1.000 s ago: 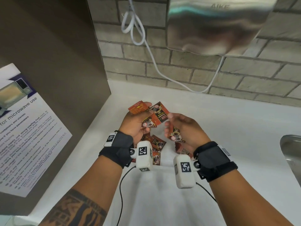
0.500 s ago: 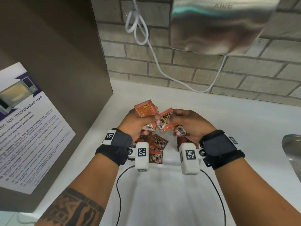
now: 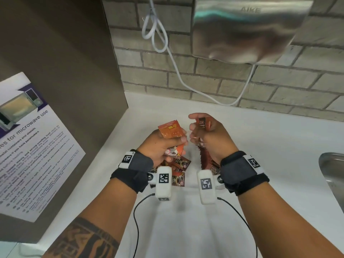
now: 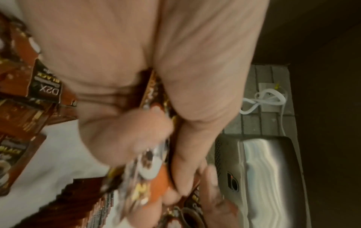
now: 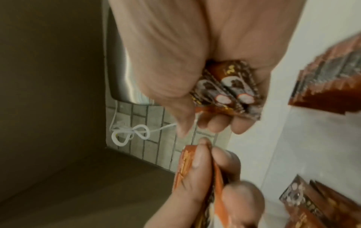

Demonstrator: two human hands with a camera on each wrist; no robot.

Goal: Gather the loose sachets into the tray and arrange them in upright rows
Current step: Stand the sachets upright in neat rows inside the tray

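- Hands are up over the white counter [image 3: 260, 146], close together but apart.
- The left hand [image 3: 160, 144] has its fingers curled round a bunch of orange sachets [image 3: 170, 130].
- The right hand [image 3: 210, 138] pinches a few dark sachets [image 3: 203, 123] between thumb and fingers.
- More loose sachets [image 3: 179, 170] lie under the hands.
- A row of upright sachets [image 3: 203, 159] stands below the right hand.
- The tray cannot be made out.

I see both hands raised over the counter [image 3: 270, 146] — left hand [image 3: 158, 146] beside right hand [image 3: 212, 138], each gripping sachets. Below them loose sachets [image 3: 178, 170] lie left, an upright row [image 3: 204, 159] right. The sink [image 3: 333, 174] sits far right — the dryer [image 3: 247, 28] hangs on the wall behind.
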